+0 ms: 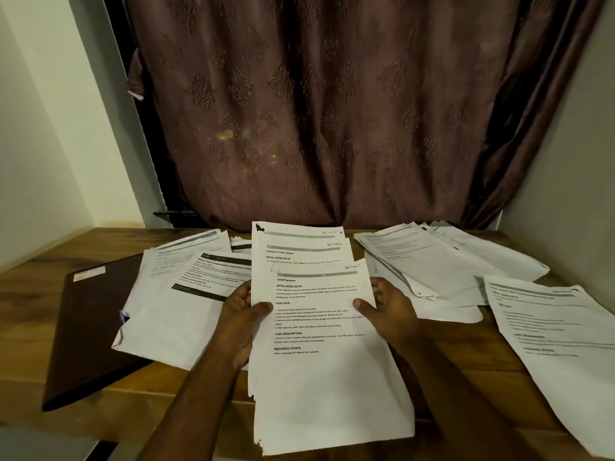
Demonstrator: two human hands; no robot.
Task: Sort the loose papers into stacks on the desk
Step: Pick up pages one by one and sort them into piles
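Head view shows you holding a fanned sheaf of white printed paper sheets (316,327) over the near edge of the brown wooden desk (466,361). Your left hand (241,314) grips the sheaf's left edge, thumb across the printed face and fingers behind; your right hand (387,309) pinches the right edge the same way. The sheets are staggered, with three header bands showing one above another at the top.

More loose paper lies around the sheaf. A spread of white printed pages with a dark banner (186,294) sits to the left, partly overlapping a dark brown flat folder (90,327). A ragged heap of white sheets (432,267) lies to the right near the back, and a single printed white page (559,344) lies apart from it at the near right. A maroon patterned curtain (332,111) hangs behind the desk.

This paper looks light, thin and floppy: the lower part of the sheaf hangs unsupported and a bottom corner appears torn. Expect the sheets to slide against each other and tear again if tugged. You would do best to hold at both side edges about mid-height, as you do now, and to tap the bottom edge on the desk to square the sheets before laying them down as a stack.
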